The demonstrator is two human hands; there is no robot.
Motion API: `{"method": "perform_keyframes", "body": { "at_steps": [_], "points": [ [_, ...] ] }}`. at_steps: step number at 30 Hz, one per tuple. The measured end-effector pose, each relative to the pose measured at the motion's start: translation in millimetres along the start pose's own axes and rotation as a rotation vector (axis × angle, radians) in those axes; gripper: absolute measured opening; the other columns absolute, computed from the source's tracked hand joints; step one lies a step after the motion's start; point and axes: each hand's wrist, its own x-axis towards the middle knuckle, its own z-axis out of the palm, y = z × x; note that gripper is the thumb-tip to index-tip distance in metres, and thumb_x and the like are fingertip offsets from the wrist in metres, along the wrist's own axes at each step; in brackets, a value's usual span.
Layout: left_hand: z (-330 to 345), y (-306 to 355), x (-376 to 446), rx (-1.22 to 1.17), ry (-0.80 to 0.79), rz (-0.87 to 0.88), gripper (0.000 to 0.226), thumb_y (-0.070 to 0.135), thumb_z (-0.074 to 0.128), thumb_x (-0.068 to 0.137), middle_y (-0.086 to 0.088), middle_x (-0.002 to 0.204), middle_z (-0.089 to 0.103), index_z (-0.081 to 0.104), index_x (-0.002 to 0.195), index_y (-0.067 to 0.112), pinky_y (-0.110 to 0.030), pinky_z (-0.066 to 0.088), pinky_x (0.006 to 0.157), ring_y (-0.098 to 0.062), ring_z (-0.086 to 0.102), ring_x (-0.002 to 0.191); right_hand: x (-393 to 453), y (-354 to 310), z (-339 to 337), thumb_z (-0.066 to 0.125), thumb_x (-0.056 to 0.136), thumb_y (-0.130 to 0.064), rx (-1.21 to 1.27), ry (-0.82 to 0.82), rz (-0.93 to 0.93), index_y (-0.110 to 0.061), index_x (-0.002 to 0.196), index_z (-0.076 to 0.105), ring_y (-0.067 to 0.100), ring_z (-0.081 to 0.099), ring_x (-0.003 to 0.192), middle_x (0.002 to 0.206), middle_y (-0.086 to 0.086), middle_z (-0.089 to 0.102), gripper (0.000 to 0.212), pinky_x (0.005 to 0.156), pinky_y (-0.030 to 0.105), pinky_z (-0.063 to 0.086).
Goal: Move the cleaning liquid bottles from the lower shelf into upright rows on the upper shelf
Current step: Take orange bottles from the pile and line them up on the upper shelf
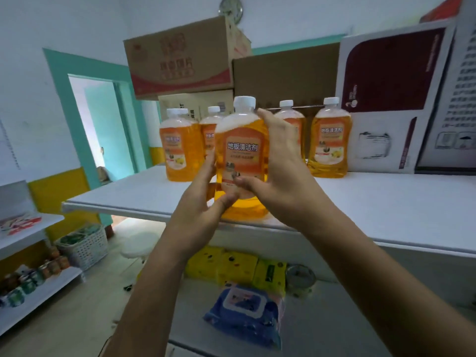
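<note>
An orange bottle (240, 155) with a white cap stands upright near the front edge of the upper shelf (386, 207). Both hands are on it. The left hand (203, 202) touches its left side low down, with the thumb on the front near the bottom. The right hand (278, 166) wraps its right side, fingers reaching up toward the neck and the thumb across the lower label. So each grip is closed on this one bottle.

Behind it, a row of other orange bottles stands upright further back on the same shelf. Two bottles on the left (180, 148) are close together, one bottle (210, 130) peeks out just behind the held one, another bottle (291, 124) shows past the right fingers, and the last bottle (329, 140) stands to the right, near a big white and dark red box (386, 99). Brown cardboard boxes (180, 60) are stacked behind the row.

Down on the lower shelf (334, 318) lie yellow packs (237, 266) and a blue pack of wipes (244, 313). A white basket (85, 243) sits on the floor to the left.
</note>
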Motion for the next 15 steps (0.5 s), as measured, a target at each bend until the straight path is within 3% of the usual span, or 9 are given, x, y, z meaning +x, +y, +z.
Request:
{"method": "perform_keyframes", "body": {
  "at_steps": [2, 3, 5, 7, 8, 12, 15],
  "points": [
    [-7, -13, 13, 0.199, -0.059, -0.04, 0.069, 0.036, 0.058, 0.093, 0.011, 0.146, 0.048, 0.023, 0.152, 0.032, -0.038, 0.048, 0.102, -0.01, 0.053, 0.123, 14, 6, 5, 0.079, 0.083, -0.02, -0.114, -0.027, 0.002, -0.032, 0.152, 0.012, 0.01, 0.043, 0.124, 0.148, 0.004, 0.03, 0.097, 0.074, 0.001, 0.039],
    [-13, -19, 21, 0.304, -0.117, -0.07, 0.056, 0.039, 0.057, 0.094, 0.007, 0.139, 0.054, 0.036, 0.145, 0.031, -0.039, 0.05, 0.098, -0.014, 0.057, 0.118, 20, 8, 9, 0.079, 0.082, -0.021, -0.152, -0.035, 0.001, -0.032, 0.152, 0.013, 0.016, 0.048, 0.124, 0.145, 0.006, 0.034, 0.097, 0.076, 0.005, 0.04],
    [-25, -30, 35, 0.522, -0.268, -0.165, 0.026, 0.049, 0.051, 0.095, 0.001, 0.115, 0.064, 0.058, 0.111, 0.03, -0.041, 0.049, 0.087, -0.017, 0.059, 0.101, 36, 14, 17, 0.081, 0.081, -0.024, -0.221, -0.062, 0.027, -0.032, 0.151, 0.012, 0.024, 0.055, 0.12, 0.141, 0.009, 0.041, 0.099, 0.085, 0.019, 0.048],
    [-32, -42, 49, 0.698, -0.324, -0.231, 0.042, 0.06, 0.042, 0.094, -0.005, 0.095, 0.062, 0.058, 0.085, 0.022, -0.041, 0.047, 0.081, -0.02, 0.054, 0.088, 56, 19, 27, 0.081, 0.08, -0.024, -0.294, -0.101, 0.075, -0.031, 0.15, 0.011, 0.027, 0.059, 0.116, 0.137, 0.011, 0.043, 0.1, 0.091, 0.034, 0.053],
    [-32, -48, 54, 0.736, -0.304, -0.266, 0.049, 0.063, 0.039, 0.094, -0.007, 0.09, 0.06, 0.055, 0.08, 0.019, -0.041, 0.046, 0.078, -0.022, 0.053, 0.085, 66, 22, 33, 0.082, 0.08, -0.023, -0.312, -0.122, 0.098, -0.031, 0.15, 0.01, 0.028, 0.059, 0.116, 0.136, 0.011, 0.044, 0.1, 0.092, 0.036, 0.052],
    [-29, -66, 53, 0.668, -0.133, -0.295, 0.051, 0.066, 0.038, 0.093, 0.0, 0.083, 0.061, 0.061, 0.081, 0.022, -0.035, 0.039, 0.062, -0.016, 0.054, 0.077, 97, 38, 61, 0.08, 0.081, -0.018, -0.318, -0.145, 0.152, -0.03, 0.15, 0.008, 0.029, 0.06, 0.114, 0.135, 0.013, 0.043, 0.101, 0.091, 0.035, 0.052],
    [-28, -71, 54, 0.689, -0.108, -0.259, 0.053, 0.067, 0.035, 0.093, 0.003, 0.088, 0.063, 0.066, 0.089, 0.025, -0.035, 0.039, 0.063, -0.016, 0.055, 0.082, 111, 53, 81, 0.079, 0.083, -0.019, -0.362, -0.121, 0.157, -0.032, 0.151, 0.004, 0.029, 0.063, 0.103, 0.131, 0.014, 0.042, 0.102, 0.086, 0.037, 0.054]
  ]
}}
